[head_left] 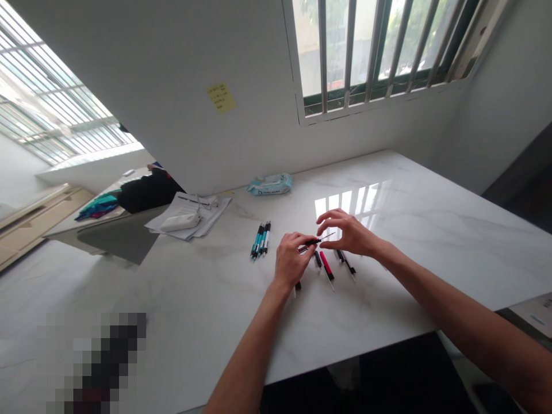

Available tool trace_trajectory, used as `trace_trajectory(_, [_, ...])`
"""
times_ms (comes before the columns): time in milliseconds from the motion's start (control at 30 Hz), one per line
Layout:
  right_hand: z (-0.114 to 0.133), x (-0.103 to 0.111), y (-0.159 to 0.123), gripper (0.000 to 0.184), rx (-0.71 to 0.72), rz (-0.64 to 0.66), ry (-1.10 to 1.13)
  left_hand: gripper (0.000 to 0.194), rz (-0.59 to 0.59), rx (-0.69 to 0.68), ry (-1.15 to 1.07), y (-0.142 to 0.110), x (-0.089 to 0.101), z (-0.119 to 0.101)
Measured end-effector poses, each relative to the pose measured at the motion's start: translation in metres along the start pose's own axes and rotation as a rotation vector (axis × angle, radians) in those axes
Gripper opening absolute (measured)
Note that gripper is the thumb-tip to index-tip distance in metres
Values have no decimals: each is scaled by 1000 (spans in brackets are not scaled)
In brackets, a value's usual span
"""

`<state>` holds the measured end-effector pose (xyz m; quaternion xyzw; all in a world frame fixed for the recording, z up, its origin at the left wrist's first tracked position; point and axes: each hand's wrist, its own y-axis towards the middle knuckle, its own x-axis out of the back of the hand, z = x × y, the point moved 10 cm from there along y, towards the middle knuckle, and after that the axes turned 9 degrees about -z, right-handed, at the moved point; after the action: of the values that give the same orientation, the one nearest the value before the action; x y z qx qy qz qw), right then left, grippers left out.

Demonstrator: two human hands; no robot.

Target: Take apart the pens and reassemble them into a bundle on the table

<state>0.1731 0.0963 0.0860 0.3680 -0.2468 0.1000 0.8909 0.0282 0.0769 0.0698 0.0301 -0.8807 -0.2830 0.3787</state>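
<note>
The left hand (292, 260) is nearly closed, its thumb and fingers pinching a slim black pen (311, 244) above the white marble desk (388, 299), with the pen's thin pale tip pointing right and slightly far. The right hand (349, 233) is half open and arched over that tip; its thumb and fingertips come very close, but I cannot tell whether they grip it. Beneath the hands lie a red-and-black pen (326, 269) and two black pens (346, 262), with a tight row of teal-and-black pens (260, 240) to the left. With so thin a barrel, a short pinch near the tip and wrists kept low would likely give the steadiest control, and the pens below leave little room.
</note>
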Motion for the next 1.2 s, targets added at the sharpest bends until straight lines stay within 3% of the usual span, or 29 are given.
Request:
trace_trajectory(200, [1,5,1,4,-22,-52,27,13,-8,0,-3,-1,0,-1])
trace_trajectory(400, [-34,26,2,30,-375,-229,536,10,-67,65,17,3,9,10])
trace_trajectory(500, [-53,28,-2,34,-536,-308,754,12,-94,99,15,4,13,17])
trace_trajectory(733, [-71,19,-10,36,-699,-321,936,11,-110,97,5,4,17,19])
trace_trajectory(833, [-74,22,-11,40,-684,-319,819,12,-103,98,6,4,16,18])
trace_trajectory(1000, [-59,27,-2,46,-450,-194,442,12,-101,104,-2,4,17,19])
trace_trajectory(1200, [-52,23,-1,45,-392,-152,436,11,-93,109,4,4,16,19])
